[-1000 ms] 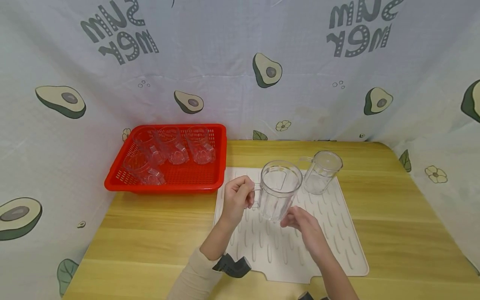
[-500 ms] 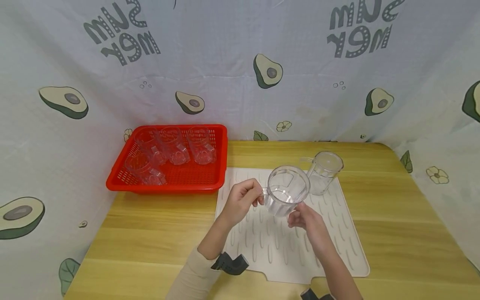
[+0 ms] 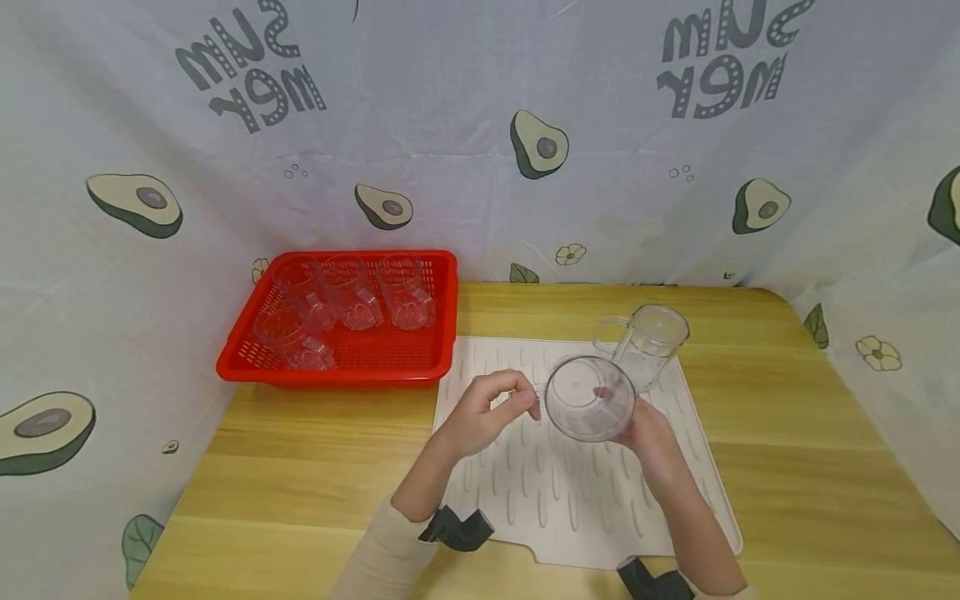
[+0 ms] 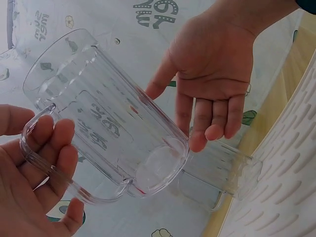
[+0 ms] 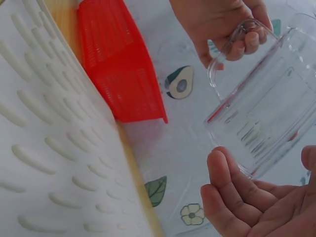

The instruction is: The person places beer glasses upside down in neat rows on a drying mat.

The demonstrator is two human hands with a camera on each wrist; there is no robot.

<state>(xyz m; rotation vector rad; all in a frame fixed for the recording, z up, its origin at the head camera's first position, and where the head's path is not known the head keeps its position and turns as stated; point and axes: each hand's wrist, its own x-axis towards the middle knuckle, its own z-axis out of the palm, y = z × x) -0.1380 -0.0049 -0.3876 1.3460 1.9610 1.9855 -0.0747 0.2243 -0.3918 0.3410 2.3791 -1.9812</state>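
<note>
A clear mug (image 3: 583, 421) is tilted above the white drying mat (image 3: 555, 517), its mouth facing the head camera. My left hand (image 3: 487, 412) holds it by the handle, fingers curled through the loop in the left wrist view. On the mug's other side is my right hand (image 3: 651, 437), palm up with fingers loosely extended and the fingertips at the lower wall and base (image 5: 249, 173). A second clear mug (image 3: 654, 333) stands upside down at the mat's far right corner, handle to the left.
A red plastic basket (image 3: 390, 360) at the back left holds several clear mugs (image 3: 408, 304) lying on their sides. Wood-grain table (image 3: 315, 467) surrounds the mat. A printed cloth (image 3: 465, 125) hangs behind and at both sides.
The held mug has moved right and toward me, tipping until its mouth faces the head camera. The right hand has come up along its side, and the left has followed with the handle.
</note>
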